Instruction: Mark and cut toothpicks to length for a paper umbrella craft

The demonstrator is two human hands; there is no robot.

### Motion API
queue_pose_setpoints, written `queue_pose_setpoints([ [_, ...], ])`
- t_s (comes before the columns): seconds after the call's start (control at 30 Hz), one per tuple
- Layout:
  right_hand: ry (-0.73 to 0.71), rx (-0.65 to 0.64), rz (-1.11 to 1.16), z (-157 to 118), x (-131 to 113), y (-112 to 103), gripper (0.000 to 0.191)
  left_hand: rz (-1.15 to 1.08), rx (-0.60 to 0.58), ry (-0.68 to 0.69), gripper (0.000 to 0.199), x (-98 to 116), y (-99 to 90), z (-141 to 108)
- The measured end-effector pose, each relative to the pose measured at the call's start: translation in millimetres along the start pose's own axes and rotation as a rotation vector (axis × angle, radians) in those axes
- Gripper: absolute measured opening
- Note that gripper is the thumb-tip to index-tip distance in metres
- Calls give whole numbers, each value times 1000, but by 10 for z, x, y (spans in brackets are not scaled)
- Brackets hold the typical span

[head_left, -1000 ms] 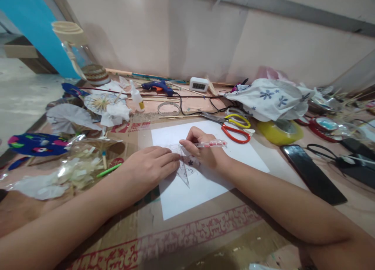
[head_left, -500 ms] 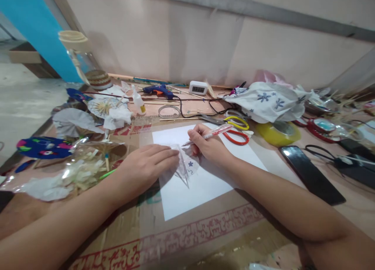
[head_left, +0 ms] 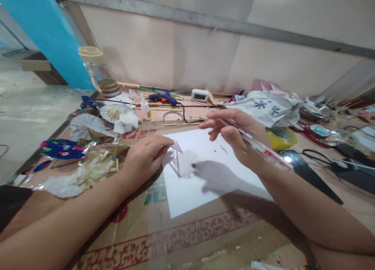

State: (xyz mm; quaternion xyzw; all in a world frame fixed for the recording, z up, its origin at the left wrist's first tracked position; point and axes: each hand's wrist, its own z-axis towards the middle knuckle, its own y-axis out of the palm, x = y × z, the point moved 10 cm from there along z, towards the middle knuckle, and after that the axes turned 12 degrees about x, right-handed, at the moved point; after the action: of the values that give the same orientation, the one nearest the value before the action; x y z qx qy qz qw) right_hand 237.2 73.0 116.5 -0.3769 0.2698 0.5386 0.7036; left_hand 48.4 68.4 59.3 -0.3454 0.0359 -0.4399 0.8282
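My left hand (head_left: 148,153) pinches a small clear triangular piece (head_left: 177,146), lifted at the left edge of a white paper sheet (head_left: 216,192). Under it on the sheet rests a small translucent piece (head_left: 187,162) with a dark blue flower and a drawn curved line. My right hand (head_left: 243,137) is raised over the right part of the sheet, its fingers partly spread. A clear pen (head_left: 263,153) with red marks lies between its thumb and palm, pointing back toward the wrist.
Behind the sheet are a glue gun (head_left: 164,98), a small glue bottle (head_left: 145,107) and a white digital clock (head_left: 200,95). Yellow tape (head_left: 281,138) and a black phone (head_left: 313,180) lie right. Fabric and paper fans (head_left: 63,149) crowd the left.
My right hand has risen off the sheet and moved right with the pen. My left hand has lifted the clear piece away from the flower-marked piece. The camera view has shifted slightly.
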Motion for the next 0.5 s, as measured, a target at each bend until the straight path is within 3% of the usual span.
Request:
queue_pose_setpoints([
  [0.13,-6,-224,-233,-285,-48,212,27,-26,20,-21,17,-26,3,-9],
  [0.27,-122,-420,-438,-695,45,431,18,-49,1,-46,17,-56,32,-33],
  [0.5,-267,-524,-458,-1053,85,569,18,-68,-18,-40,16,-43,58,-18],
])
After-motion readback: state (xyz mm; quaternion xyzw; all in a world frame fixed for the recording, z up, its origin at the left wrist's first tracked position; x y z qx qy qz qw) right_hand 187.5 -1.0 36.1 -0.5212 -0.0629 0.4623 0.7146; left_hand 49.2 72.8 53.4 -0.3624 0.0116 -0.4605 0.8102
